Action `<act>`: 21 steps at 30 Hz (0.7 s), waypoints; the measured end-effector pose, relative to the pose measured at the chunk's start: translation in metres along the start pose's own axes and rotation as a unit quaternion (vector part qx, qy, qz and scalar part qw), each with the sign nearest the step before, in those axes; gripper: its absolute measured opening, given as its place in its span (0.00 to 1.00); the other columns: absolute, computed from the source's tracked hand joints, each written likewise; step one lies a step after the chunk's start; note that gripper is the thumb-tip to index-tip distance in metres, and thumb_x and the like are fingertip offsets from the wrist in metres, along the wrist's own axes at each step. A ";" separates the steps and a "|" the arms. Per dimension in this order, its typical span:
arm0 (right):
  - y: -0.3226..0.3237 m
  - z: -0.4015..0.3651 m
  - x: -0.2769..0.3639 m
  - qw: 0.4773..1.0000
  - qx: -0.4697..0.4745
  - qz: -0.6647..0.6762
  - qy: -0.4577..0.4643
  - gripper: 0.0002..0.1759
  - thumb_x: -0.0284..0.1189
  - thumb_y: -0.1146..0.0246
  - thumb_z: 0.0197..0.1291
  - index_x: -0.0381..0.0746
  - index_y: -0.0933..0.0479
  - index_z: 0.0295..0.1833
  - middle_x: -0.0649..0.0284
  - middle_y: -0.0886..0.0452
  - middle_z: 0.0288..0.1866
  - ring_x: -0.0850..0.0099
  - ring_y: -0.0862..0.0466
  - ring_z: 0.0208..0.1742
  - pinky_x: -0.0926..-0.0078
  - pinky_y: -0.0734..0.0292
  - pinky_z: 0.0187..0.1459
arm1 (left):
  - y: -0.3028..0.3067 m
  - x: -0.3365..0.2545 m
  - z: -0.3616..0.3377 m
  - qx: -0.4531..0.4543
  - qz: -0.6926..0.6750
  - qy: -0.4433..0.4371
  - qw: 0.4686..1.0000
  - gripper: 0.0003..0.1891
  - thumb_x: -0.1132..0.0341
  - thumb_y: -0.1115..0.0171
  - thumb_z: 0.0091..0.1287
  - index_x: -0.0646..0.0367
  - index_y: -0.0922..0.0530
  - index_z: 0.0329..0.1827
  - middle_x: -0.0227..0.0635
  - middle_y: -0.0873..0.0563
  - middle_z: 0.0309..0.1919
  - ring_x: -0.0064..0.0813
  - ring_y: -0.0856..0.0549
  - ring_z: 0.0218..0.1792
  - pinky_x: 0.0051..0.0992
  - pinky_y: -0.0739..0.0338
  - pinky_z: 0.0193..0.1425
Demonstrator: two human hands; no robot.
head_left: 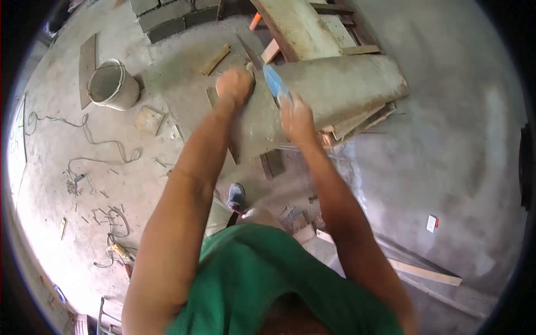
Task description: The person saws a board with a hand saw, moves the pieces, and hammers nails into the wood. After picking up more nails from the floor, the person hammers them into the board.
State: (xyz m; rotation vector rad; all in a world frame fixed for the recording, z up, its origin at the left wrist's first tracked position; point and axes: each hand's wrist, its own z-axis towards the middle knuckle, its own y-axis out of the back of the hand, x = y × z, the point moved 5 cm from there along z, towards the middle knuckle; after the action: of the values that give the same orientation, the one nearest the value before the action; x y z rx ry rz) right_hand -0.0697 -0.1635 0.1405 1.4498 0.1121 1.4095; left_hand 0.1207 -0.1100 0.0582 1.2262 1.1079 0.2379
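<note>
My right hand (pixel 297 118) is closed around a tool that looks like a hand saw (pixel 274 81), blurred, with a blue part by my fingers. Its narrow dark blade points away from me, up and to the left. Just left of it, my left hand (pixel 234 85) is clenched low over a grey, dusty board (pixel 254 131). A small pale end shows at its fingertips, but what it grips is hidden. A short wood offcut (pixel 216 60) lies beyond my left hand. Right of the saw is a wide, worn sheet (pixel 346 84) on a stack of boards.
A white bucket (pixel 113 85) stands on the floor to the left, near a long plank (pixel 87 70). Grey blocks (pixel 167 17) are stacked at the far side. Cable (pixel 106 142) and scattered scraps lie at left. A grey wall with a socket (pixel 431 223) bounds the right.
</note>
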 end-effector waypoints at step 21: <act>0.026 -0.115 -0.037 0.986 0.033 -0.074 -0.146 0.20 0.31 0.39 0.66 0.32 0.26 0.59 0.38 0.18 0.39 0.42 0.16 0.44 0.53 0.21 0.42 | -0.029 0.002 -0.017 0.047 0.032 0.011 0.998 0.36 0.42 0.66 0.77 0.63 0.13 0.41 0.53 0.13 0.43 0.54 0.13 0.46 0.47 0.22 0.53</act>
State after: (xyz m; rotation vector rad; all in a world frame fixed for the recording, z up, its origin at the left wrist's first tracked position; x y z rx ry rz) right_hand -0.1839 -0.1319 0.1042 1.6519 0.0783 1.0714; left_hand 0.0972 -0.1095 0.0348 1.3474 1.1096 0.2503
